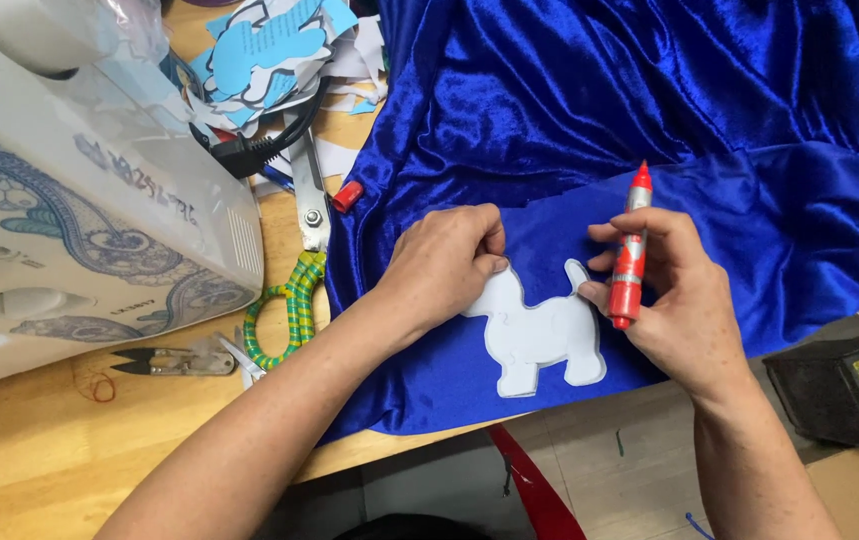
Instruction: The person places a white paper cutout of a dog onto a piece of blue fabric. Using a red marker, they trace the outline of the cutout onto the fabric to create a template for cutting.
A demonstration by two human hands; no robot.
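Two hands on the job, one cloth under everything. Biggest item: blue velvet fabric (649, 110), draped over the right half of the wooden table (39, 440), front edge hanging off the table lip. Next: white sewing machine (79, 190) with blue scroll print, left side, well apart from the hands. Behind it, pile of blue and white paper cutouts (269, 50), black plug and cable (249, 152) beside them.

White animal-shaped paper template (539, 335) lies flat on the fabric near the front edge, between both hands.

Left hand (444, 262): fingers curled down, tips pinching/pressing the template's upper left corner against the cloth. Not wrapped around anything.

Right hand (674, 300): fingers closed round a red marking crayon (629, 262), held roughly upright, pointed tip up, lower end just beside the template's right edge. Thumb touches the template's tail part.

Smaller stuff: scissors (301, 260) with green-yellow wrapped handles, left of the fabric edge, blades pointing away. Thread snips (164, 361) in front of the machine. Small red cap (346, 196) touching the fabric's left edge.
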